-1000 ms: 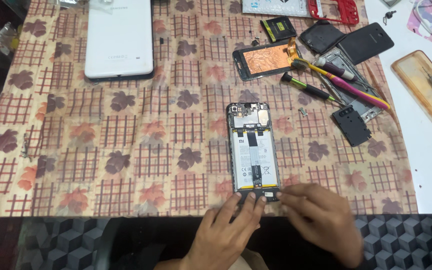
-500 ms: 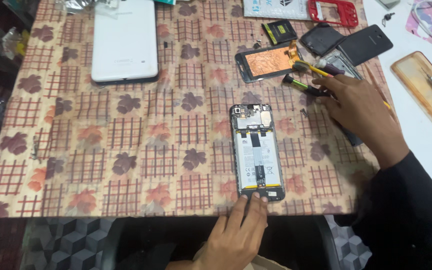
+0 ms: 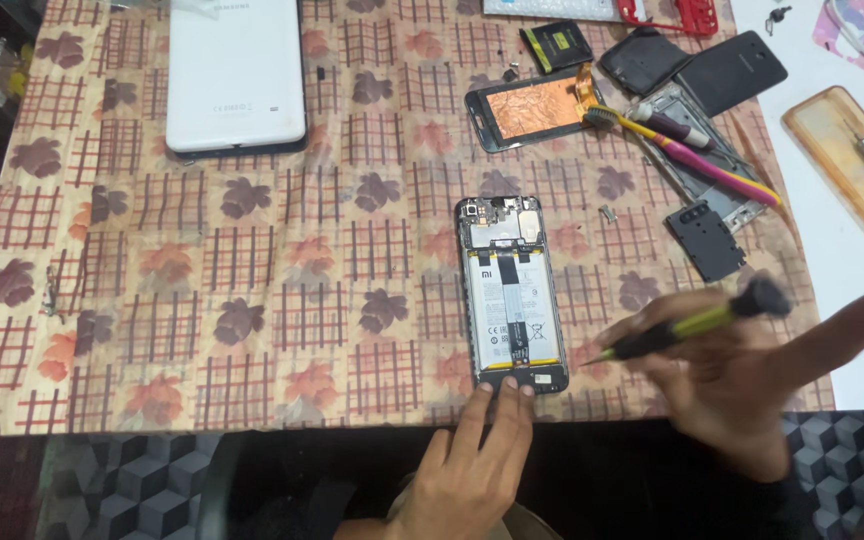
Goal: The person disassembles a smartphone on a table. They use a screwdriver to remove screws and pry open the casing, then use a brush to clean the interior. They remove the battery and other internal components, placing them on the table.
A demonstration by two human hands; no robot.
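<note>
White tablet point(image 3: 236, 75), face down, far left on cloth-covered surface point(image 3: 152, 300). Opened phone point(image 3: 510, 293), centre: back cover off, battery still seated. Left hand point(image 3: 472, 465), fingers spread, pressed on phone's lower edge. Right hand point(image 3: 752, 370) closed around screwdriver point(image 3: 687, 327), blurred; tip indistinct. Spare parts at rear right, partly cut off.

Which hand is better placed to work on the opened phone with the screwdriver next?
Probably the right hand: it grips the screwdriver, tip aimed at the opened phone. The left hand only presses fingertips on the phone's bottom edge, steadying it.
</note>
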